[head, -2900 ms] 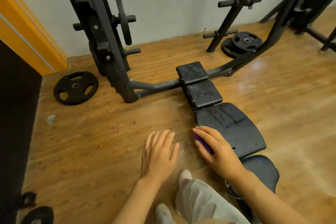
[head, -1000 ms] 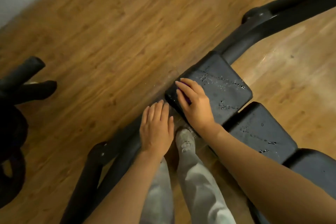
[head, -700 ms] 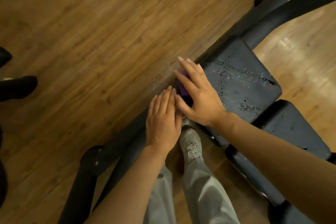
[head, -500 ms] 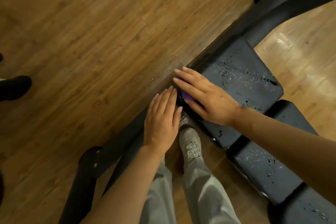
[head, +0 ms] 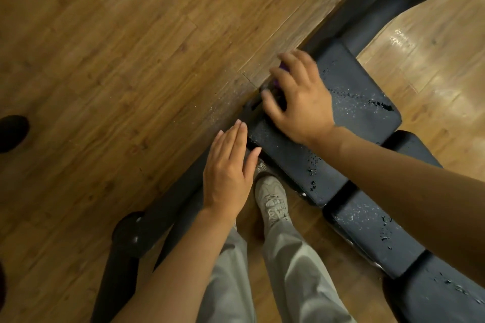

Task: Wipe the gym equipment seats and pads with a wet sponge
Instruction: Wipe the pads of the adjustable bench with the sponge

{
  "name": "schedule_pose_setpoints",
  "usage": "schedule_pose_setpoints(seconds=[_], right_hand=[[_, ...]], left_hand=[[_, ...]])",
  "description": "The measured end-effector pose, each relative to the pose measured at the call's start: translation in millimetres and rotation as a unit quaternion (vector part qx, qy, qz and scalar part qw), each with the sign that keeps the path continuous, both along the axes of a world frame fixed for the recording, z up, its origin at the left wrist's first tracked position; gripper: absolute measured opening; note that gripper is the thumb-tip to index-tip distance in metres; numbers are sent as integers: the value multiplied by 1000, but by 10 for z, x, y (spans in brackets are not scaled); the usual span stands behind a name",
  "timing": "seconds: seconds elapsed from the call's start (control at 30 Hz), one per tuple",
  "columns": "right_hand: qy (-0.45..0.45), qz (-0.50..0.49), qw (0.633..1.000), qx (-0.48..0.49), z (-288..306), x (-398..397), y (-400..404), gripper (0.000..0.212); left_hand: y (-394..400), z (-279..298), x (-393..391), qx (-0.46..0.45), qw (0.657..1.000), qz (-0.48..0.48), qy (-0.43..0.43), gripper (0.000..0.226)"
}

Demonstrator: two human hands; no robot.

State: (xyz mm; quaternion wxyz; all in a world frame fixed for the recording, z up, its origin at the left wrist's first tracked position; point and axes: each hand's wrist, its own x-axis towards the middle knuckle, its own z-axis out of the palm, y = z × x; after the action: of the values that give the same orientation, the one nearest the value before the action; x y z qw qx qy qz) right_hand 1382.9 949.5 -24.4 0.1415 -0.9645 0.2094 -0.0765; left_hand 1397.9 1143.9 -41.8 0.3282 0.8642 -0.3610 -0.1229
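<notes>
At pad's far-left edge: right hand (head: 299,102) curled over purple sponge (head: 282,68) (mostly hidden) | left hand (head: 228,170) flat, fingers straight, holding nothing, near pad (head: 362,102) corner | sponge likely soft, light, wet-slick; grip across its sides.

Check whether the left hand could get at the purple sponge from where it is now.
Probably not directly. The left hand hovers flat and open beside the pad, close by, but the right hand covers the purple sponge almost entirely, fingers curled over it; only slivers show.
</notes>
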Motion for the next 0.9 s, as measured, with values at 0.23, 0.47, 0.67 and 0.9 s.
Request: schedule_pose_setpoints(seconds=[0.23, 0.47, 0.67, 0.9], right_hand=[[28, 263, 963, 47, 3, -292, 228, 42], [5, 111, 992, -60, -86, 27, -448, 34], [21, -18, 997, -78, -135, 262, -139, 38], [-58, 146, 987, -6, -211, 130, 250, 33]], left_hand=[[54, -17, 23, -15, 1000, -21, 17, 53], [54, -6, 68, -7, 999, -24, 45, 55], [44, 3, 56, -5, 998, -21, 63, 55], [44, 21, 84, 8, 997, -31, 74, 54]])
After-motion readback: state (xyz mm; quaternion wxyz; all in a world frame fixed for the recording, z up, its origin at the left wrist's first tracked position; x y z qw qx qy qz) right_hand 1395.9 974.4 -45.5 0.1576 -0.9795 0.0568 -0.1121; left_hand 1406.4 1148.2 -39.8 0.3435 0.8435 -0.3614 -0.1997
